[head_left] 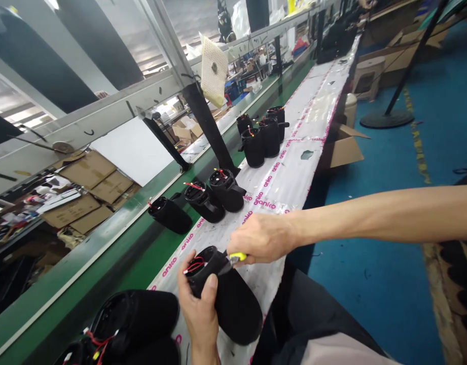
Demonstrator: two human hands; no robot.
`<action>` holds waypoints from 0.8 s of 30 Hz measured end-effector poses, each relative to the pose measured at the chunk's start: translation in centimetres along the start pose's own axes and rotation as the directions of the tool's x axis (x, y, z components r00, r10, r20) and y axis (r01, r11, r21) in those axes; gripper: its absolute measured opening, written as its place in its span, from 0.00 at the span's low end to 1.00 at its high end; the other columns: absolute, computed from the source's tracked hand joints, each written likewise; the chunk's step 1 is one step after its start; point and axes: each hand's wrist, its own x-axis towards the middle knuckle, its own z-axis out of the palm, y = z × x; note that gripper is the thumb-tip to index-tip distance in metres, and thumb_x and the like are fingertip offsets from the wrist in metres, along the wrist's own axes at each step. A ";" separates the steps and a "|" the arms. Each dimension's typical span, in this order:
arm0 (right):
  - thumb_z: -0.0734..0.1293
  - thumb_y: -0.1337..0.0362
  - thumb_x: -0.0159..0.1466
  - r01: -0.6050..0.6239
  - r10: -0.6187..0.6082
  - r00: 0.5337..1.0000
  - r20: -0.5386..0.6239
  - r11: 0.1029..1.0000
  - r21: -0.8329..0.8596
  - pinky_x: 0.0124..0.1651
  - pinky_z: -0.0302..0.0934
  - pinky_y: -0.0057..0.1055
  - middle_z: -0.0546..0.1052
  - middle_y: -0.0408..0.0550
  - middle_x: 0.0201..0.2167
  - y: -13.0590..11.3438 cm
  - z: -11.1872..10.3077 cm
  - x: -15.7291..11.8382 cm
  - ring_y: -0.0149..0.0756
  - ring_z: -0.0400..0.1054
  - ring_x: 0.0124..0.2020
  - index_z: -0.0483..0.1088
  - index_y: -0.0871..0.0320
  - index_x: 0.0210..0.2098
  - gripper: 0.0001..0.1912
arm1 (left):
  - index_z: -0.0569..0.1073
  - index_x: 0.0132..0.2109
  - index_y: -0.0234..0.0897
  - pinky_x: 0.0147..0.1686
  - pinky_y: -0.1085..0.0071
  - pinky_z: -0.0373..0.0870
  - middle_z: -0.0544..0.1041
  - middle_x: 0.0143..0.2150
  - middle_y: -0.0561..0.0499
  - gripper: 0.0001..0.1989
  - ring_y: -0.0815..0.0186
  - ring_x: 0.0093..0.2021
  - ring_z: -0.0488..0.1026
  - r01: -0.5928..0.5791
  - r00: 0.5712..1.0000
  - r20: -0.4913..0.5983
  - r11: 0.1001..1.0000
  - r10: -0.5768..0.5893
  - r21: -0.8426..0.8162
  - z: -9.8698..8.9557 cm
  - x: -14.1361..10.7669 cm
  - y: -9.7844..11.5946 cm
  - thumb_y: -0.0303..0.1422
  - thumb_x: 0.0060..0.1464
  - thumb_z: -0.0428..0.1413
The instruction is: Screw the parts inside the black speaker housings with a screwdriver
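My left hand (pixel 201 304) is closed around the open upper end of a black fabric-covered cylinder (pixel 241 306), fingers on the far side and thumb on the near side. The cylinder is tilted on the covered bench, and red wires (pixel 195 264) with a small white connector stick out of its opening. My right hand (pixel 259 238) grips a yellow-handled tool (pixel 238 257). Its greyish metal tip points at the cylinder's rim, beside a black strap, close to my left thumb. I cannot make out the tool's exact kind.
More black cylinders (pixel 226 190) with wires stand along the bench cover (pixel 273 187), printed "anko". Others (pixel 142 314) are at the near left. A green conveyor surface (pixel 134 253) runs alongside, with a dark post (pixel 208 126). Cardboard boxes (pixel 345 152) sit on the blue floor.
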 end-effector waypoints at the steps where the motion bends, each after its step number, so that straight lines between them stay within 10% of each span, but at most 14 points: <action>1: 0.53 0.55 0.76 -0.056 0.057 0.998 -0.025 0.998 0.037 0.27 0.52 0.31 0.77 0.46 0.33 0.0 -0.1 0.0 0.32 0.72 0.31 0.67 0.60 0.45 0.18 | 0.69 0.60 0.39 0.58 0.57 0.62 0.73 0.57 0.44 0.34 0.51 0.56 0.70 0.013 1.000 -0.010 1.000 -0.013 0.000 -0.1 -0.1 0.0 0.50 0.50 0.62; 8: 0.60 0.52 0.74 -0.294 0.261 0.949 0.175 0.936 0.193 0.33 0.54 0.32 0.81 0.51 0.41 -1.0 -2.2 1.7 0.39 0.75 0.38 0.60 0.60 0.63 0.24 | 0.61 0.68 0.41 0.63 0.54 0.58 0.65 0.67 0.41 0.42 0.48 0.65 0.64 0.071 0.997 -0.014 0.997 -0.071 0.031 0.4 -0.8 0.9 0.51 0.50 0.62; 16: 0.58 0.52 0.74 -0.344 0.263 0.902 0.341 0.917 0.203 0.31 0.49 0.31 0.79 0.48 0.35 -0.5 -1.8 1.1 0.37 0.73 0.34 0.69 0.58 0.48 0.17 | 0.65 0.65 0.38 0.62 0.55 0.63 0.74 0.59 0.41 0.39 0.49 0.61 0.70 0.257 0.959 0.179 0.944 -0.221 -0.210 1.9 -1.3 -0.4 0.51 0.51 0.61; 24: 0.58 0.57 0.74 -0.329 0.309 0.889 0.338 0.944 0.002 0.28 0.46 0.34 0.77 0.47 0.35 -2.2 -2.9 -0.2 0.39 0.72 0.31 0.63 0.59 0.48 0.12 | 0.66 0.64 0.41 0.60 0.51 0.64 0.75 0.59 0.42 0.38 0.48 0.60 0.71 0.236 0.967 0.058 0.957 -0.248 0.167 1.1 -0.9 1.3 0.54 0.51 0.60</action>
